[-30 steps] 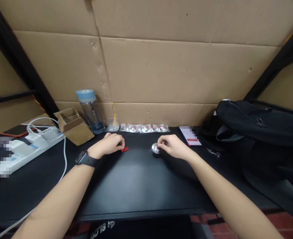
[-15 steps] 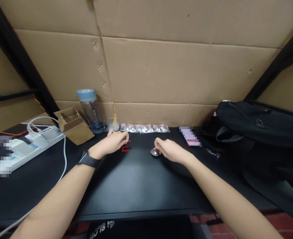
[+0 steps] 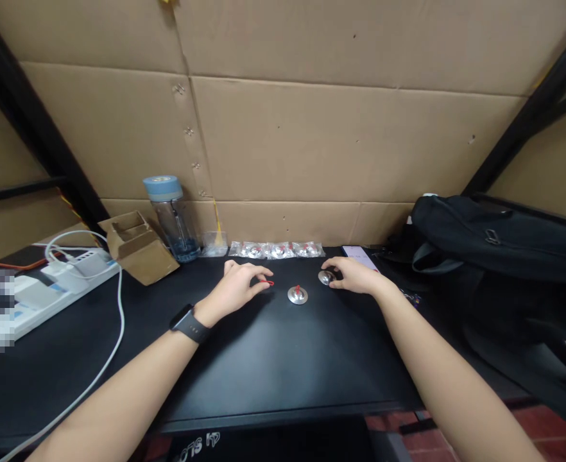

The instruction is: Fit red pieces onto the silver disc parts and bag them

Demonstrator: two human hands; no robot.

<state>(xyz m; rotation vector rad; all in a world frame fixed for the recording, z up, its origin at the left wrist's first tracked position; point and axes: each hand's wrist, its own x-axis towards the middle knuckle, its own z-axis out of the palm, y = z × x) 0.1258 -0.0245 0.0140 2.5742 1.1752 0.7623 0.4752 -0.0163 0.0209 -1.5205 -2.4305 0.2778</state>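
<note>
My left hand (image 3: 245,285) hovers over the left middle of the black table, thumb and forefinger closed on a thin red cord (image 3: 267,282). To its right a small silver finger cymbal (image 3: 297,296) lies dome up, with a red cord knot on top, touched by neither hand. A second finger cymbal (image 3: 325,277) is farther right and slightly behind. My right hand (image 3: 351,274) has its thumb and fingers around that one's rim, covering its right side. Whether it rests on the table or is slightly raised I cannot tell.
Clear-wrapped silver cymbals (image 3: 280,250) line the back by the cardboard wall (image 3: 292,141). On the left are a bottle (image 3: 174,221), an opened cardboard box (image 3: 141,250) and a power strip (image 3: 71,276) with white cables. A phone (image 3: 359,255) and black bag (image 3: 499,256) are at right.
My right hand has moved right from the first cymbal, and a second cymbal now shows under its fingers. My left hand has moved right with red cord. The red loop beneath it no longer shows on the table.
</note>
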